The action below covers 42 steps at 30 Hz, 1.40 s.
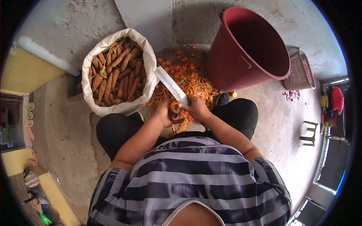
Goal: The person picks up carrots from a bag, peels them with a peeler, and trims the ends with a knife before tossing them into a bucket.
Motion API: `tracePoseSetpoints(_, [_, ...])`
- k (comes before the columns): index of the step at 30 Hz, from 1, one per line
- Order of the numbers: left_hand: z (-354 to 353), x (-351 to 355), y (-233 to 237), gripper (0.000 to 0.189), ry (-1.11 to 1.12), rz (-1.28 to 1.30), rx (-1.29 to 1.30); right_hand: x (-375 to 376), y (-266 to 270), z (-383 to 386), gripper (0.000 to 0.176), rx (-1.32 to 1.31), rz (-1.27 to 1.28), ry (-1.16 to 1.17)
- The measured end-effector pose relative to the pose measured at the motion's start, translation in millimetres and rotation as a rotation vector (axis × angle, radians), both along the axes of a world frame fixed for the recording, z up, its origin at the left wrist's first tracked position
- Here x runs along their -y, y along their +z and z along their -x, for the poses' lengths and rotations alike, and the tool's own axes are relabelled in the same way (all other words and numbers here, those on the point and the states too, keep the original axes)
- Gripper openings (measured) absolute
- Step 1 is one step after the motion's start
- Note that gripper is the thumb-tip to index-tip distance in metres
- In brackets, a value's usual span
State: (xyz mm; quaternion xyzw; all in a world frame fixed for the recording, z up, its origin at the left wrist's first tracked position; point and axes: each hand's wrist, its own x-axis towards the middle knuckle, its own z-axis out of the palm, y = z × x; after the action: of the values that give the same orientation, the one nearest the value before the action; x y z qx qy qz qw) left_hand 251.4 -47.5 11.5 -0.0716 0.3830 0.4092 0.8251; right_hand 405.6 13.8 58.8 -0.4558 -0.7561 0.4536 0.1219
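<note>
My left hand (165,114) is wrapped round a carrot (175,108), whose round end faces up between my two hands. In my right hand (198,108) is a knife with a broad pale blade (172,85), which points up and to the left. The right thumb reaches over to the carrot. Beneath and beyond the hands lies a heap of orange peelings and cut carrot pieces (190,80) on the floor. To the left stands a white sack (87,77) with its rim rolled down, full of unpeeled carrots (120,71).
A large dark red bucket (226,56) stands to the right of the peelings, against the wall. Beyond it are a perforated basket (298,71) and purple scraps (292,95) on the floor. A small stool (310,133) is at the far right. A pipe (49,55) runs along the left wall.
</note>
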Motion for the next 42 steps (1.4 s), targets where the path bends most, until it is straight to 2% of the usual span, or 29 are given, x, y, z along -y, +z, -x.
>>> tracePoseSetpoints(2, [0, 0, 3, 0.033, 0.016, 0.003, -0.043, -3, 6, -4, 0.062, 0.106, -0.058, 0.069])
tracePoseSetpoints(5, [-2, -3, 11, 0.042, 0.131, 0.059, 0.067, 8, 22, -1, 0.071, 0.276, -0.274, 0.157])
tracePoseSetpoints(6, [-2, -3, 12, 0.046, 0.173, 0.077, 0.104, 8, 25, 0, 0.074, 0.297, -0.259, 0.153])
tracePoseSetpoints(7, [5, -2, -2, 0.049, 0.139, -0.012, 0.127, 8, 28, 2, 0.076, 0.317, -0.243, 0.151])
tracePoseSetpoints(8, [6, -2, -8, 0.051, 0.116, 0.02, 0.037, 9, 30, 4, 0.078, 0.337, -0.227, 0.149])
tracePoseSetpoints(10, [1, -3, 1, 0.053, 0.067, 0.082, -0.141, 10, 33, 9, 0.078, 0.377, -0.208, 0.135])
tracePoseSetpoints(13, [-4, -5, 8, 0.043, 0.078, 0.178, -0.166, 11, 38, 14, 0.078, 0.415, -0.27, 0.135])
tracePoseSetpoints(17, [-4, -6, 17, 0.044, 0.073, 0.229, -0.213, 11, 31, 18, 0.077, 0.436, -0.386, 0.123])
tracePoseSetpoints(24, [-4, -5, 1, 0.049, 0.084, 0.253, -0.204, 12, 14, 18, 0.072, 0.423, -0.343, 0.202])
tracePoseSetpoints(26, [-4, -4, -1, 0.05, 0.054, 0.182, -0.228, 8, 15, 15, 0.072, 0.363, -0.239, 0.169])
tracePoseSetpoints(27, [-2, -3, -12, 0.05, 0.029, 0.128, -0.265, 4, 10, 12, 0.072, 0.294, -0.187, 0.102])
tracePoseSetpoints(28, [0, -4, -2, 0.05, 0.004, 0.073, -0.303, -2, 0, 6, 0.072, 0.225, -0.136, 0.035])
tracePoseSetpoints(29, [5, -2, 9, 0.045, -0.112, 0.156, -0.392, -9, -11, 0, 0.072, 0.155, -0.084, -0.031])
tracePoseSetpoints(32, [11, 0, 14, 0.041, -0.092, -0.372, -0.662, -26, -35, -17, 0.073, -0.101, 0.416, -0.129])
tracePoseSetpoints(33, [17, -2, 19, 0.043, -0.28, -0.493, -0.779, -25, -23, -18, 0.074, -0.11, 0.484, -0.135])
tracePoseSetpoints(35, [11, -2, 12, 0.044, -0.221, -0.802, -1.049, -19, -18, -18, 0.068, -0.228, 0.547, -0.08])
tracePoseSetpoints(37, [7, -1, 21, 0.048, -0.428, -0.801, -1.3, -16, -23, -18, 0.065, -0.276, 0.516, -0.021])
tracePoseSetpoints(40, [-4, 2, 24, 0.048, -0.458, -0.741, -1.364, -15, -41, -18, 0.067, -0.195, 0.347, 0.045])
tracePoseSetpoints(42, [-1, -1, -5, 0.045, -0.575, -0.67, -1.351, -16, -42, -17, 0.067, -0.084, 0.26, 0.052])
